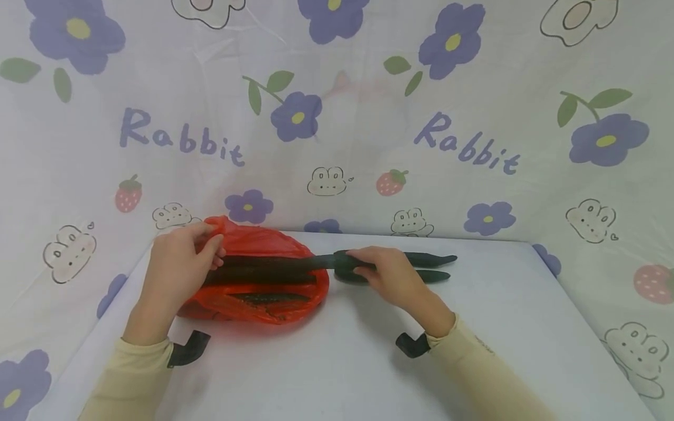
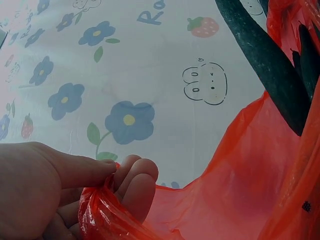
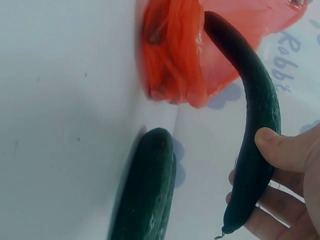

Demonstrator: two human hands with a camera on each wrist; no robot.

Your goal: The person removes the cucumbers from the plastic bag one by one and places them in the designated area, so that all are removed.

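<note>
A red plastic bag lies on its side on the table, its mouth facing right. My left hand pinches the bag's gathered edge between thumb and fingers, as the left wrist view shows. With my right hand I grip a long, curved dark green cucumber near one end. Its other end reaches into the bag's mouth. More cucumbers are inside the bag, partly hidden by red plastic. Beneath and beyond my right hand, two cucumbers lie side by side on the table.
The white table ends at the back against a pale cloth printed with flowers, strawberries and rabbits. A black wrist mount juts from the left cuff, and another black mount from the right.
</note>
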